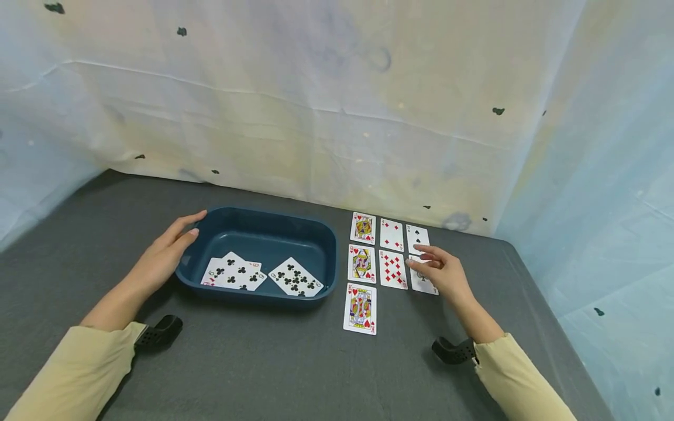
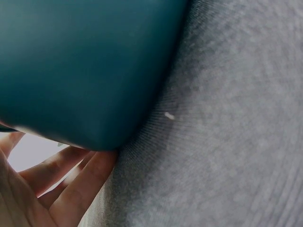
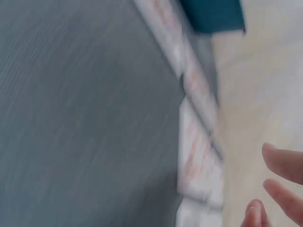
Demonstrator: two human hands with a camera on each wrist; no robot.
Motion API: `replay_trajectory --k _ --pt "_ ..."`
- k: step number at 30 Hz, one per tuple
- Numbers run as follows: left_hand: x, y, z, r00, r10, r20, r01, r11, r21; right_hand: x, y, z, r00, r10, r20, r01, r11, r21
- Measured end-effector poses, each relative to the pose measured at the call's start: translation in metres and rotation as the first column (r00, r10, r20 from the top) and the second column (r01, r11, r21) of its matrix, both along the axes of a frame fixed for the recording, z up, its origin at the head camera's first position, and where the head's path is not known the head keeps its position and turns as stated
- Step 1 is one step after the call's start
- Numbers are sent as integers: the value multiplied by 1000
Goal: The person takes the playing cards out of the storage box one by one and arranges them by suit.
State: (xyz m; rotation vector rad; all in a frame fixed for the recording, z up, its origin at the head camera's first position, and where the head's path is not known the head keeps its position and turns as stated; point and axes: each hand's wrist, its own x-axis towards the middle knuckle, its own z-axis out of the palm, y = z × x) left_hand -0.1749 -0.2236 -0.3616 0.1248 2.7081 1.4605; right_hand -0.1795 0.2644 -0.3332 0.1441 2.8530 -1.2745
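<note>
My left hand (image 1: pixel 163 257) rests at the left end of a dark blue tub (image 1: pixel 255 301), its fairly straight fingers (image 2: pixel 78 194) touching the outer wall. Inside the tub lie overlapping black club cards (image 1: pixel 239 275) and a separate club card (image 1: pixel 296 278). Over the right-hand column of cards is my right hand (image 1: pixel 442 272), fingers spread and nothing between them. Partly hidden below it is a card with a black pip (image 1: pixel 423 283); a spade card (image 1: pixel 416 235) lies just beyond.
Three heart face cards form a column: a far one (image 1: pixel 363 228), a middle one (image 1: pixel 361 264) and a king (image 1: pixel 360 310). Beside them lie a four of diamonds (image 1: pixel 392 235) and a card with several diamonds (image 1: pixel 392 270). A pale sheet (image 1: pixel 316 128) hangs behind the dark table (image 1: pixel 295 362).
</note>
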Motion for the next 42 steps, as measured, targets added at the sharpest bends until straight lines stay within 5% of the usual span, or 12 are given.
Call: replay_trajectory --k 11,24,29,37,42 --pt "1 0 2 1000 0 10 0 1000 15 -3 -73 18 991 104 -79 -124 940 -319" --pt "-1 -1 2 1000 1 18 -1 1000 22 -12 -162 24 950 282 -132 -311 853 -418" --pt "-1 1 1 1000 11 27 -12 1000 8 -15 -196 22 920 378 -101 -385 832 -399" --pt "1 3 1 1000 21 23 -21 1000 11 -20 -236 9 900 436 14 -405 846 -346" --pt "1 1 3 1000 7 22 -8 1000 27 -21 -251 2 878 474 64 -450 865 -223"
